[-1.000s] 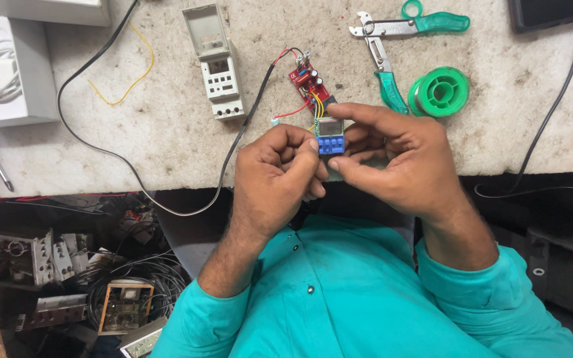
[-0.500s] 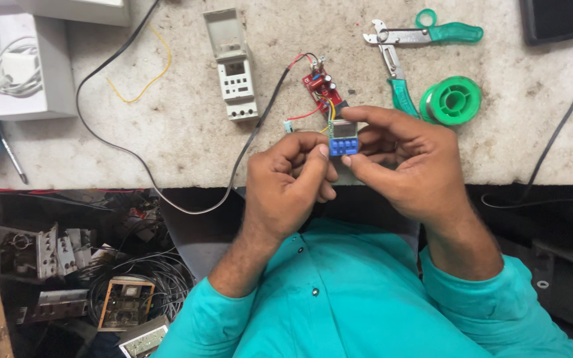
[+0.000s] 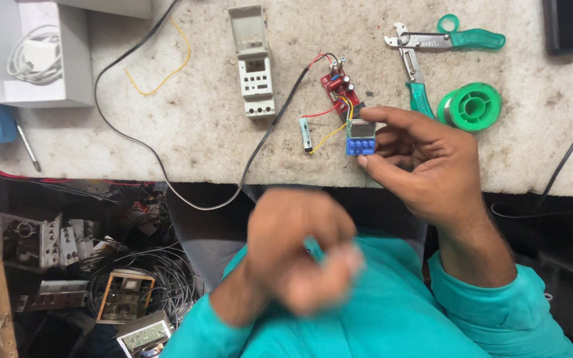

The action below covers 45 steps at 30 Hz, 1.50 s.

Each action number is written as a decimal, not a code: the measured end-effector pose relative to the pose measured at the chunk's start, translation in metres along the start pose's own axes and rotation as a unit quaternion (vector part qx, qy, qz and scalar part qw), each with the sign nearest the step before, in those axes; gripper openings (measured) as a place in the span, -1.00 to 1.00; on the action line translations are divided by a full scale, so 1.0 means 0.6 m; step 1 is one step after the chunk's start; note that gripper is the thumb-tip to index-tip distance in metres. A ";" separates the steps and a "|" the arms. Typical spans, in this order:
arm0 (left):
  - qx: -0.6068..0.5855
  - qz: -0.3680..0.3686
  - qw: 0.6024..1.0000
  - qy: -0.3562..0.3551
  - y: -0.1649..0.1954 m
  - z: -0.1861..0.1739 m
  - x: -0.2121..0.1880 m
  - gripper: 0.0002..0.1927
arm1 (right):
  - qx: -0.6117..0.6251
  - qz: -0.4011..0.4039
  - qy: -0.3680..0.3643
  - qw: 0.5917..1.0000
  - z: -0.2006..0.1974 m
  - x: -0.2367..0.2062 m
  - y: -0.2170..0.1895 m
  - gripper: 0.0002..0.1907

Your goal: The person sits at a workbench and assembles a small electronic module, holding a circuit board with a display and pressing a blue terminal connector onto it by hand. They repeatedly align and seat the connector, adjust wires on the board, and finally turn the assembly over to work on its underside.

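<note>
Right hand (image 3: 426, 166) is pinching a small blue module with a grey screen (image 3: 360, 138) between thumb and fingers, just over the speckled stone benchtop (image 3: 200, 126). Thin coloured wires run from it to a little red circuit board (image 3: 337, 86) lying on the bench. Left hand (image 3: 300, 255) is a blur down over the teal shirt, well apart from the module, fingers curled. Green-handled pliers (image 3: 419, 99) and a green solder spool (image 3: 470, 106) sit just beside the right hand; a white timer unit with its lid flipped open (image 3: 253, 63) is further left.

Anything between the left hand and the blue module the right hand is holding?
Nothing visible. The left hand, blurred, hangs near the chest; open air and the bench edge separate it from the blue module pinched in the right hand.
</note>
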<state>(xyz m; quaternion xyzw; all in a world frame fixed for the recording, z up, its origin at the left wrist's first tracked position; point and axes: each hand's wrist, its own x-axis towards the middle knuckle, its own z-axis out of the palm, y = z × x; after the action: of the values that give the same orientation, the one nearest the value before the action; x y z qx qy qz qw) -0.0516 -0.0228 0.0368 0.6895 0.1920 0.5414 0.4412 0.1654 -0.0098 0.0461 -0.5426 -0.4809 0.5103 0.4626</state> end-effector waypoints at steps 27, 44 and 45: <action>0.159 -0.291 0.939 0.096 0.015 0.048 0.058 -0.79 | 0.006 -0.005 0.000 1.000 -0.004 0.002 -0.001 -0.49; -0.115 -0.398 0.903 0.115 -0.051 0.054 0.073 -0.69 | 0.005 -0.026 -0.020 0.999 -0.008 -0.002 0.006 -0.50; -0.106 -0.406 0.901 0.110 -0.051 0.053 0.074 -0.69 | 0.004 -0.021 -0.017 1.000 -0.008 -0.003 0.007 -0.50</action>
<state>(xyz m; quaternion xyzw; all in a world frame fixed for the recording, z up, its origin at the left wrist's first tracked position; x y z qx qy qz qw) -0.0008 0.0137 0.0365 0.4373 0.4443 0.4044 0.6692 0.1702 -0.0118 0.0422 -0.5211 -0.4983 0.5117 0.4673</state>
